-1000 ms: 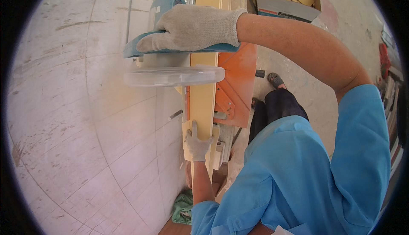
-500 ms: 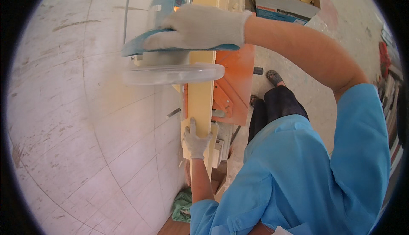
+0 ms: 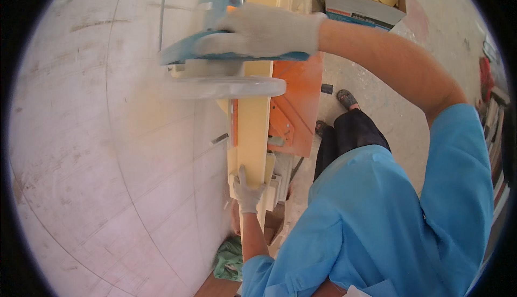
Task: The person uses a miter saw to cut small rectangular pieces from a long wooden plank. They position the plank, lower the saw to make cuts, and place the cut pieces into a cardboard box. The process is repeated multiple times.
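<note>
My gloved right hand [image 3: 264, 30] is wrapped round the teal handle of a mitre saw [image 3: 218, 3]. Under the handle sits the saw's pale, see-through round guard [image 3: 231, 87], blurred, over a long yellow board [image 3: 253, 119]. Below the guard, the board runs along the orange saw base [image 3: 293, 108]. Nearer to me, my gloved left hand [image 3: 247, 193] grips the board, one finger stretched along its top and the thumb side at its right edge. The blade itself is hidden.
A white, scuffed panelled wall [image 3: 151, 162] rises close on the left. At the far right of the saw stands a box [image 3: 361, 14] of yellow offcuts. A green bag [image 3: 229, 259] lies low by the wall; stacked strips [image 3: 493, 130] lean at the right edge.
My left hand has shifted slightly nearer to me along the board. The saw handle and guard sit slightly higher in the picture, with my right hand still on the handle.
</note>
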Motion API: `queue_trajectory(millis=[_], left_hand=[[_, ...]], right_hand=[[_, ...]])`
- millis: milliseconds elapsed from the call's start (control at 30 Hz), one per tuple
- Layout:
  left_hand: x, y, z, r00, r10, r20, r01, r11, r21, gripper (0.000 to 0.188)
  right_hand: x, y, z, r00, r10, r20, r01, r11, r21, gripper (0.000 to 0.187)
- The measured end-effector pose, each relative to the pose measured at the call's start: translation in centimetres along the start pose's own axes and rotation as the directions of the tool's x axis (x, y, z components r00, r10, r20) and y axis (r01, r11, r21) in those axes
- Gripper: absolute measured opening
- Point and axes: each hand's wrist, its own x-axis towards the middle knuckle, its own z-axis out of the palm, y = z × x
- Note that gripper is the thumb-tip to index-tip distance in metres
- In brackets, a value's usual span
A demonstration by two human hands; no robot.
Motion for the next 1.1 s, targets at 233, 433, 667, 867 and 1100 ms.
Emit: queue_trajectory(millis=[233,433,667,867,1100], left_hand=[[1.8,1.5,-0.3,0.969,0.177,-0.171,-0.170,0.984,0.052,0.101],[4.2,3.5,-0.8,0.994,0.077,-0.072,-0.071,0.994,0.088,0.099],[5.1,5.4,-1.9,0.997,0.043,-0.066,-0.041,0.999,0.029,0.102],[5.6,6.0,-2.0,0.998,0.030,-0.049,-0.028,0.999,0.033,0.105],[6.3,6.6,-2.2,1.000,-0.015,0.004,0.014,0.999,0.042,0.104]], right_hand=[[7.0,-1.2,-1.7,0.910,0.289,0.297,-0.308,0.951,0.019,0.053],[5.0,-1.4,-2.0,0.995,0.078,0.065,-0.076,0.997,-0.035,0.048],[4.9,-1.9,-2.9,0.936,0.209,0.284,-0.193,0.978,-0.083,0.057],[4.7,-1.3,-1.6,0.941,0.238,0.242,-0.242,0.970,-0.014,0.060],[4.6,-1.4,-1.7,0.923,0.264,0.279,-0.267,0.963,-0.028,0.057]])
